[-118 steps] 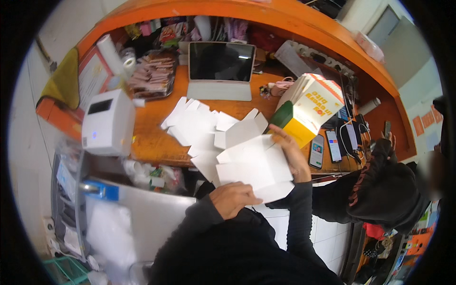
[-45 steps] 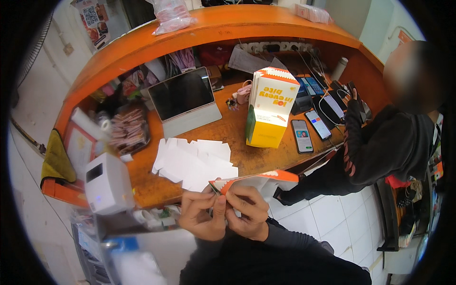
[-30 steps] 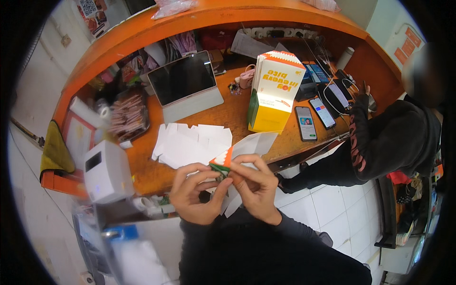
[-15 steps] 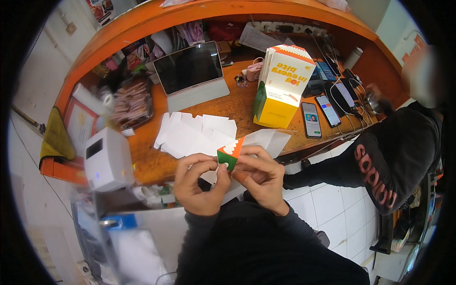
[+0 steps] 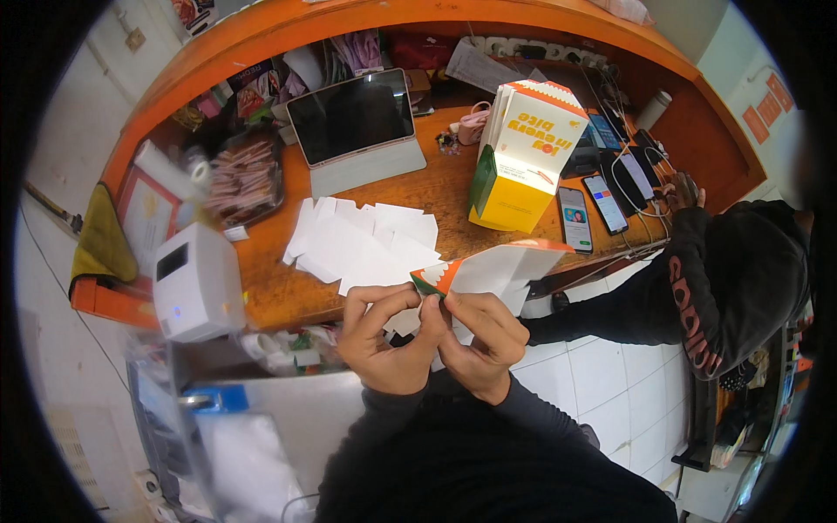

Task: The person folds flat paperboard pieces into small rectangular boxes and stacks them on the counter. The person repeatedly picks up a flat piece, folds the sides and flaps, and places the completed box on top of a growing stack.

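Part-folded carton (image 5: 493, 275), white inside, orange and green outside, held up before wooden counter (image 5: 272, 292); left hand (image 5: 384, 340) and right hand (image 5: 484, 336) pinch its orange-green corner between thumbs and fingers; flat white blanks (image 5: 362, 240) lie loosely piled just beyond; yellow-and-white carton stack (image 5: 523, 183) right of blanks, near phone (image 5: 575, 220); tablet (image 5: 353, 113) farther back

Two holding hands (image 5: 382, 349), one held carton (image 5: 490, 274), one tablet (image 5: 352, 117)
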A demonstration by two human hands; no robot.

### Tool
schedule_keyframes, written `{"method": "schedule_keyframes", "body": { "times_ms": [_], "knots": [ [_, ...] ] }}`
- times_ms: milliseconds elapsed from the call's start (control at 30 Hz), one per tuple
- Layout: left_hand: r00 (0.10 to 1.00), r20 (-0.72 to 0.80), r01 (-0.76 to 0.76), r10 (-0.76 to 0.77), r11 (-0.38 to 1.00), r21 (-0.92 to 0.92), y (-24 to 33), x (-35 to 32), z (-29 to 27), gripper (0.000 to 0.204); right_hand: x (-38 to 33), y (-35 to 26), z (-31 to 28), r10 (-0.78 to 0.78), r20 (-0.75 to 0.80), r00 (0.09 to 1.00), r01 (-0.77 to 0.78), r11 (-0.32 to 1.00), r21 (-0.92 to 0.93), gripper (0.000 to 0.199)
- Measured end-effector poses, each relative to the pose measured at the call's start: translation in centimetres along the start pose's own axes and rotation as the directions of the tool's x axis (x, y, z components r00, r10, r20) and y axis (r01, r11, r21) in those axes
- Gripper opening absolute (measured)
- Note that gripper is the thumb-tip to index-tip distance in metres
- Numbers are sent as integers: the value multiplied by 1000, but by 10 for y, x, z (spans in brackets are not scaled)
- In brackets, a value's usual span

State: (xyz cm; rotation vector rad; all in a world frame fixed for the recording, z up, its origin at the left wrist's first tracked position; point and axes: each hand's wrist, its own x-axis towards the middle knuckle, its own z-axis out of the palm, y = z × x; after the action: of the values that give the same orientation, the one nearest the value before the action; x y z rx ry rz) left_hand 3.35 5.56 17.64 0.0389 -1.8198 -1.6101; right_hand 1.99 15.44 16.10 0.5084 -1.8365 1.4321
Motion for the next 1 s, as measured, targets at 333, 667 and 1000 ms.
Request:
{"method": "schedule_keyframes", "body": {
  "times_ms": [333, 667, 1000],
  "knots": [
    [998, -54, -26, 29, 998, 64, -9, 7, -4, 18, -1, 0, 10, -35, 32, 999, 37, 997, -66, 36],
    [946, 193, -293, 260, 941, 168, -2, 13, -13, 22, 15, 9, -10, 335, 126, 934, -358, 893, 273, 24],
    [889, 335, -333, 312, 943, 4, 0, 14, -9, 24, 17, 24, -20, 437, 100, 894, -442, 821, 362, 21]
  ]
}}
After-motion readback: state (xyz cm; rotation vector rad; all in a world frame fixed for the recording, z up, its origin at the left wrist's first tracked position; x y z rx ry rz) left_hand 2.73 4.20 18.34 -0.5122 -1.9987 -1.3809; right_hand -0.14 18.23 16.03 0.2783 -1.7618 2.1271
